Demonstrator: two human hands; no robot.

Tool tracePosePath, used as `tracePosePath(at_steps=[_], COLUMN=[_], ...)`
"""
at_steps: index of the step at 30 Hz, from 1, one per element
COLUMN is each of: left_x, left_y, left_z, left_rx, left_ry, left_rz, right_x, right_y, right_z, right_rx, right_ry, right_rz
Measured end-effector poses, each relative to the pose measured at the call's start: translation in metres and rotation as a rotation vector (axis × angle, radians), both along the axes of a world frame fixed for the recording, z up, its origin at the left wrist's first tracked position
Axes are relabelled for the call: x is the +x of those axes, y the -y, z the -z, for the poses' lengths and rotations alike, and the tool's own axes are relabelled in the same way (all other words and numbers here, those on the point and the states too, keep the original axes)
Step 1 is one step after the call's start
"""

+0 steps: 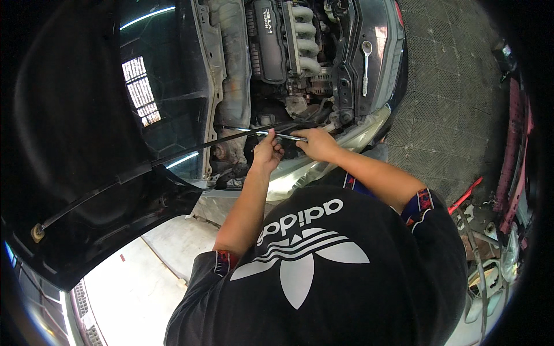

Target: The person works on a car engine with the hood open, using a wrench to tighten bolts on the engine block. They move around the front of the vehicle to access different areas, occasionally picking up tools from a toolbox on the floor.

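Observation:
A long, thin chrome bar (pixel 288 136) slants across the near side of an open car engine bay. My right hand (pixel 316 144) is closed over its right end. My left hand (pixel 268 153) has curled fingers, with the thumb and a fingertip pinching the bar near its middle. The bar's left end reaches down among dark parts beside the inner fender, so what it touches there is hard to make out. The black hood prop rod (pixel 190 149) passes just above my left hand. Beneath my wrists lies the cloudy headlight (pixel 303 173).
A chrome ratchet wrench (pixel 366 68) rests on the front panel at the right. The engine cover (pixel 269 43) and intake pipes (pixel 306 32) are farther in. The raised hood (pixel 75 115) fills the left. A red-handled tool (pixel 465 195) and loose parts lie at the lower right.

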State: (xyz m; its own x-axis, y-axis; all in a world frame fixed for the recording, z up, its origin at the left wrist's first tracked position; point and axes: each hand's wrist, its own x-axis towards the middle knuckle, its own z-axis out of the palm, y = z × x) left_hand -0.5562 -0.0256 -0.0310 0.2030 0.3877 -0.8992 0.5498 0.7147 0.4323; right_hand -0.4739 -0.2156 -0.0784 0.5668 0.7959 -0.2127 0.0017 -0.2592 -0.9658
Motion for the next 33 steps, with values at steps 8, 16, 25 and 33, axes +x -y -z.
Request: tracePosePath(at_steps=[8,16,25,33], left_x=[-0.002,0.004,0.002,-0.001], left_y=[0.000,0.002,0.006,0.001], left_z=[-0.008,0.001,0.000,0.000], left_rx=[-0.125,-0.073,-0.055,-0.200], left_ry=[0.089,0.058,-0.031,0.147], left_rz=[-0.043,-0.094,-0.052,-0.144], right_x=[0.010,0.004,0.006,0.004], right_y=[0.000,0.004,0.007,0.001], right_z=[0.024,0.017,0.014,0.014], right_rx=[0.016,0.010,-0.086,-0.043], right_ry=[-0.784,-0.758,-0.181,-0.476], right_rz=[-0.183,-0.007,-0.104,-0.002])
